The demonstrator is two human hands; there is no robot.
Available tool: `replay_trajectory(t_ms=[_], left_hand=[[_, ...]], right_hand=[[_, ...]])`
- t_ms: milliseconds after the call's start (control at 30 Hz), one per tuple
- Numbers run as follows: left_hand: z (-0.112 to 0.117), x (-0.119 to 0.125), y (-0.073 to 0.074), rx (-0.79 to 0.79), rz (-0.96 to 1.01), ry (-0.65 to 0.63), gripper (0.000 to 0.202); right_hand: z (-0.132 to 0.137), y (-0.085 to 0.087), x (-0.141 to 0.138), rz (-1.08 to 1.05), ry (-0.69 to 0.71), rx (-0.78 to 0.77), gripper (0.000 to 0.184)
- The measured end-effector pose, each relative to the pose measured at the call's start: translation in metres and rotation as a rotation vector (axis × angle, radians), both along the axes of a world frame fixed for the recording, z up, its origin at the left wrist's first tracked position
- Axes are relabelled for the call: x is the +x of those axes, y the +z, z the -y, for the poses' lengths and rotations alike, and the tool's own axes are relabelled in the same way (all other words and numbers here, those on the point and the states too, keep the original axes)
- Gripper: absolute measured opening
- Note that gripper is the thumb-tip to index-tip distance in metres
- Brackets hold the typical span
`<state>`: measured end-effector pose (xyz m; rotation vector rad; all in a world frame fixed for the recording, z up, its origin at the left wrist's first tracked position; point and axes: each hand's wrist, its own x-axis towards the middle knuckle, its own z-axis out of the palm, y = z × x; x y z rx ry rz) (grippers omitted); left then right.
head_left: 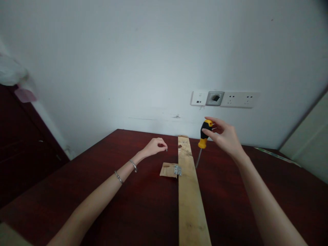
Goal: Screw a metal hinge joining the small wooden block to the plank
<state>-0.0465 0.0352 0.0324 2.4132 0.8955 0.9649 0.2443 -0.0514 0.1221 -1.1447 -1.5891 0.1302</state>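
My right hand [225, 136] grips a screwdriver [203, 138] with a yellow and black handle, held upright, its metal shaft pointing down beside a long pale wooden plank [191, 198]. My left hand [155, 147] is closed in a pinch on a small screw [166, 149], held above the dark red table [115, 191]. A small metal hinge [177, 170] lies across the plank's left edge and a small wooden piece [167, 169] next to it. Both hands hover a little behind the hinge.
A white wall stands just behind the table with a row of wall sockets [225, 99]. A dark cabinet [20, 147] is at the left, and a pale surface [307, 143] at the right.
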Motion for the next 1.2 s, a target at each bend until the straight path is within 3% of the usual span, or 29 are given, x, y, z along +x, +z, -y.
replay_trajectory(t_ms=[300,433,567,733,933,1200], left_hand=[[-0.037,-0.134,0.005,-0.062,-0.251,0.449,0.016],[-0.037,-0.187,0.007,-0.081,-0.349,0.542,0.017],[-0.036,-0.223,0.003,-0.112,-0.453,0.557,0.015],[-0.035,-0.24,-0.011,-0.148,-0.536,0.579,0.015],[-0.033,-0.233,-0.027,-0.194,-0.579,0.572,0.014],[-0.03,-0.228,-0.033,-0.241,-0.553,0.569,0.011]], right_hand=[[-0.003,-0.002,0.0,0.043,-0.014,-0.02,0.052],[-0.001,-0.001,-0.003,0.068,-0.038,-0.034,0.053],[-0.001,-0.001,-0.007,0.083,-0.043,-0.042,0.053],[-0.002,-0.001,-0.007,0.103,-0.043,-0.036,0.055],[0.005,0.005,-0.006,0.008,-0.07,-0.062,0.06],[0.008,0.006,-0.01,-0.017,-0.049,-0.084,0.057]])
